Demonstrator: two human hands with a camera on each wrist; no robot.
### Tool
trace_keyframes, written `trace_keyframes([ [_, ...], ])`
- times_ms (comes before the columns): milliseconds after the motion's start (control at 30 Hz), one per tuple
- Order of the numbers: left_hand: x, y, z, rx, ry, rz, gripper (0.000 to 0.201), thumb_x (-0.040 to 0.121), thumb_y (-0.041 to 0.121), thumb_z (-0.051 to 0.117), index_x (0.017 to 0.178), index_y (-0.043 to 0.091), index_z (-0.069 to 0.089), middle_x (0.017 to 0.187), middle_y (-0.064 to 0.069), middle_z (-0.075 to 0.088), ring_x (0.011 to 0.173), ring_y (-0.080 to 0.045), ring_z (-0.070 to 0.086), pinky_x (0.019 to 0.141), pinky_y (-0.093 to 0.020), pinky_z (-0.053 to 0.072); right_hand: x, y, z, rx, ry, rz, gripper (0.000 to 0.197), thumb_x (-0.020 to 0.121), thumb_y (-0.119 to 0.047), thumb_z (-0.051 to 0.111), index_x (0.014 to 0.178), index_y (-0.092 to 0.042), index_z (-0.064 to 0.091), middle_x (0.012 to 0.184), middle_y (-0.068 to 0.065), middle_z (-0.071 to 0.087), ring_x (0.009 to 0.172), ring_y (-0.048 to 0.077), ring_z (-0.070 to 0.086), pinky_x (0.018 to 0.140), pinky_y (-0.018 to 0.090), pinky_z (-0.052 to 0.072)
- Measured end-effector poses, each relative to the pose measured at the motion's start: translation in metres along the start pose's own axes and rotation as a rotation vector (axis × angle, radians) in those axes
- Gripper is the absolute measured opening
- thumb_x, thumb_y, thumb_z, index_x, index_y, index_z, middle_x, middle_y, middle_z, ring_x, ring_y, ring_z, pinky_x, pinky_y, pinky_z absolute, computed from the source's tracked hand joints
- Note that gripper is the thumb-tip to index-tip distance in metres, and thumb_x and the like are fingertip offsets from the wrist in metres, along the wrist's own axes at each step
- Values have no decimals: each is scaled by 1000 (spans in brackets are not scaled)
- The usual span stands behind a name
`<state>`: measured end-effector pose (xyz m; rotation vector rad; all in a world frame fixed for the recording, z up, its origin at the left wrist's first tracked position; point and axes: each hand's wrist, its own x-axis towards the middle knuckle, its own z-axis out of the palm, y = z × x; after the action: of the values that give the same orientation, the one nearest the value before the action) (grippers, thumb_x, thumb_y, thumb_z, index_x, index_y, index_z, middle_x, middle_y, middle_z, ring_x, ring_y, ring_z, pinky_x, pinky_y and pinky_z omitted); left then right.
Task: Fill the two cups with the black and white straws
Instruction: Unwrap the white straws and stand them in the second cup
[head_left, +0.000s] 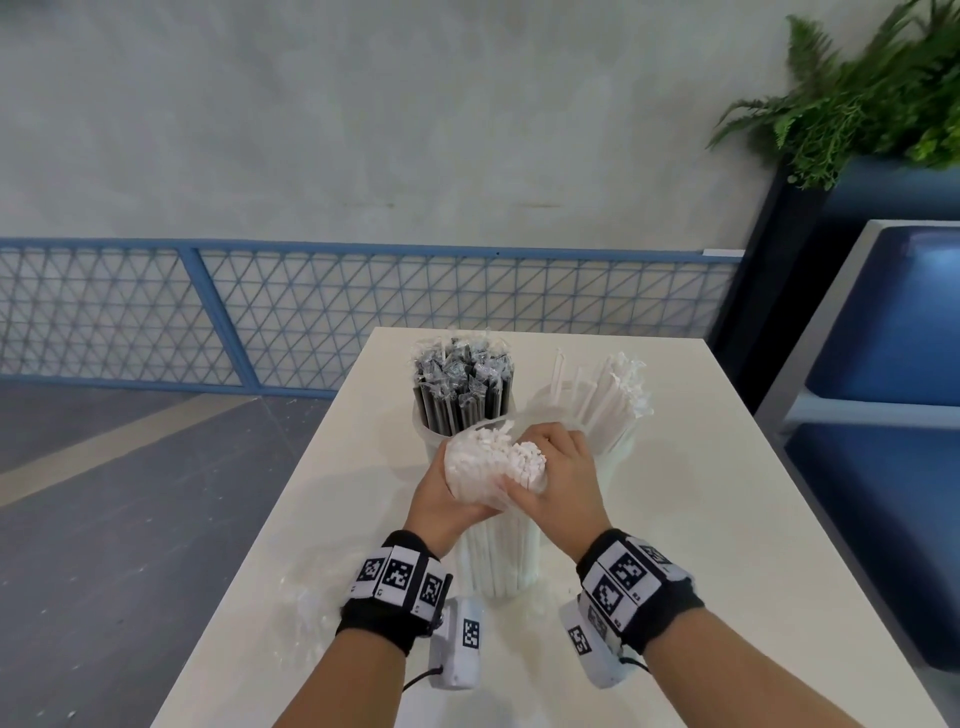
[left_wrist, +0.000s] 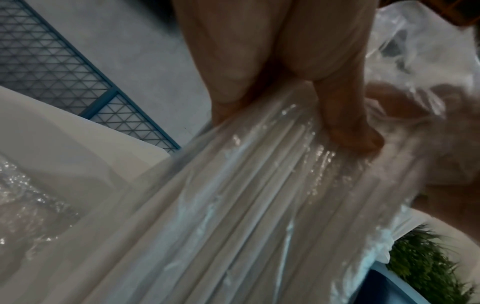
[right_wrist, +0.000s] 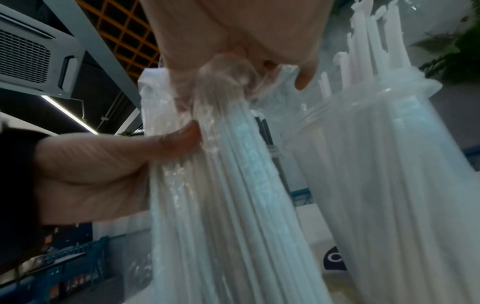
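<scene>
Gripping a bag of white straws with both hands, upright on a white table. Left hand wrapped round the bag's near left side, thumb pressed into the plastic. Right hand closed over the top right, fingers curled around a tuft of straws, though exactly how many is hard to tell. Just beyond the left hand, a cup packed with black straws. Beyond the right hand, a second cup partly filled with leaning white straws. Crumpled clear wrap outside the left wrist.
</scene>
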<state>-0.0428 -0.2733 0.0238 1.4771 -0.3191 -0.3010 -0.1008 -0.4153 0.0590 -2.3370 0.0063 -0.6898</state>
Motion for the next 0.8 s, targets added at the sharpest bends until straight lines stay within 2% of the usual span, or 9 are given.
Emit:
trace_keyframes([
  [167,0,4,2,-30,-53,20,103,37,10,87,130,10,42,126,-12,59,117,-23,57,88,-34,54,-3,-3,1,78,63,-8,47,72,-56,52,96,-18,66,101,-16,52,97,0,37,96,36,30],
  [333,1,5,3,100,-107,81,98,43,12,89,130,18,43,125,-3,59,118,-15,56,93,-32,50,16,-20,-24,239,57,39,31,77,-56,52,94,-32,59,94,-16,61,95,11,59,101,51,35],
  [400,3,0,3,125,-101,66,100,49,10,90,134,19,40,130,-2,57,122,-15,53,101,-39,46,26,-28,-37,344,65,65,32,79,-58,56,95,-30,60,82,-12,63,80,5,61,88,36,47],
  [467,3,-3,2,143,-87,51,101,49,10,90,136,19,38,132,-2,56,124,-15,52,104,-45,43,35,-36,-49,409,101,84,43,80,-54,59,102,-17,60,67,-8,54,53,0,51,61,10,41],
  [500,4,-3,1,154,-86,48,101,49,10,90,136,19,38,132,-2,56,124,-15,52,105,-46,43,38,-39,-55,437,125,76,40,82,-46,60,103,-13,59,65,-7,52,49,6,48,55,8,38],
  [533,4,-3,1,161,-86,48,102,49,10,90,136,19,38,133,-2,56,125,-15,51,105,-46,42,39,-41,-59,472,137,60,31,83,-38,60,101,-13,58,69,-6,55,55,8,52,58,8,40],
  [600,4,-1,0,161,-80,52,102,49,10,90,137,18,38,133,-3,55,125,-15,51,105,-45,42,38,-40,-64,534,90,53,18,82,-27,65,97,-20,57,82,-11,61,72,-2,58,71,7,44],
  [700,5,1,1,151,-85,66,98,49,10,89,134,16,40,130,-7,57,122,-19,53,102,-47,45,26,-29,-56,507,-37,134,39,72,-24,76,103,-29,53,91,-18,61,79,-13,60,69,6,48],
  [800,4,2,5,170,-114,89,92,52,3,87,132,10,42,128,-11,58,120,-22,55,100,-44,47,11,-20,-42,407,-37,192,56,66,-24,82,113,-20,51,93,-19,56,87,-11,55,69,1,45],
])
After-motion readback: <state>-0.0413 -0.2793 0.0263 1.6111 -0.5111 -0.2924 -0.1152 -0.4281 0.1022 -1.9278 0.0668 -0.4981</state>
